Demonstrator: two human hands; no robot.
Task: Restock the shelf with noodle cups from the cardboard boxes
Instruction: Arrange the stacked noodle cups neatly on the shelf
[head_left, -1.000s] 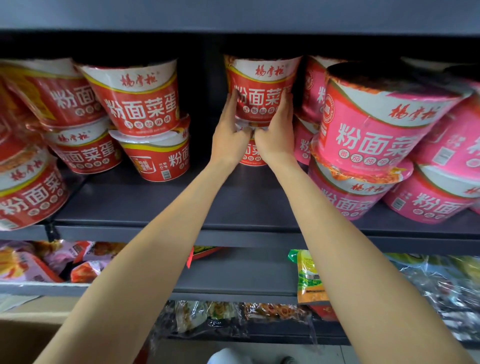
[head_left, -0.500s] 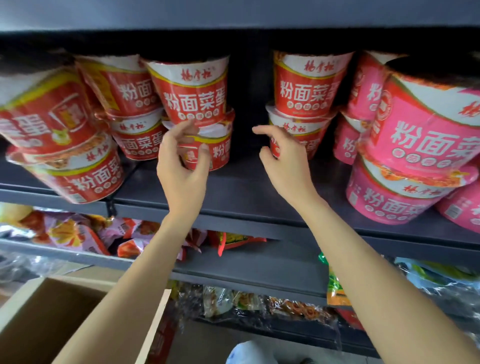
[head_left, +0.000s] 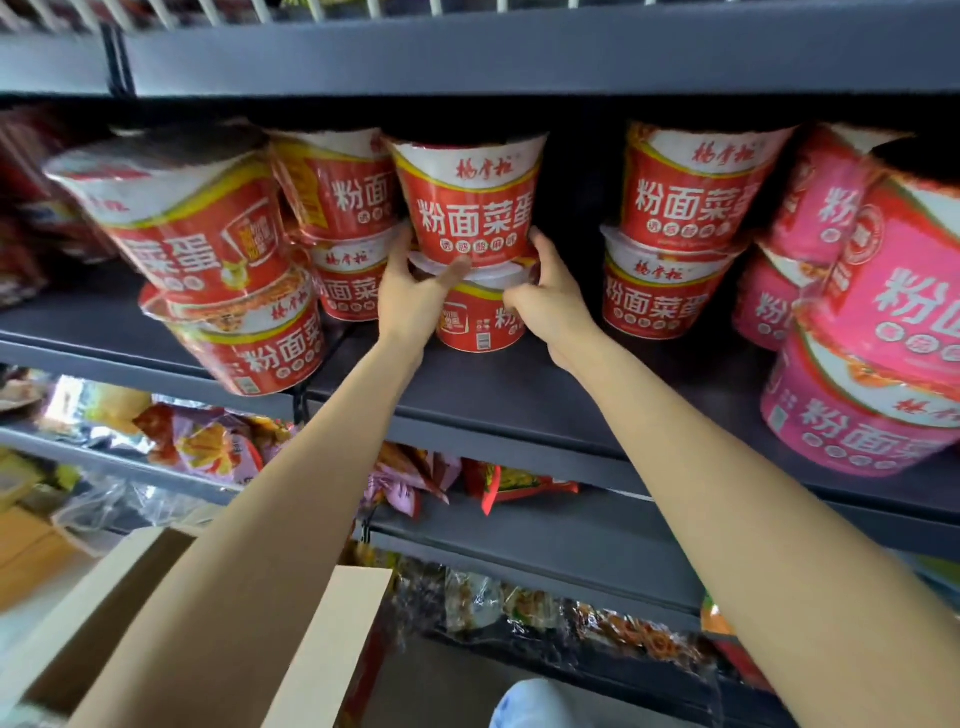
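Behind both hands (head_left: 415, 296), half-hidden lower cup (head_left: 480, 325)

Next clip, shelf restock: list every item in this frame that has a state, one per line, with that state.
Left hand: fingers curled around the middle red stack.
Right hand: gripping the same stack from the right.
Upper red noodle cup: upright, stacked on another.
Lower red noodle cup: upright on the grey metal shelf.
Front-left red noodle cup stack: tilted.
Pink noodle cups: stacked in twos.
Brown cardboard box: open.
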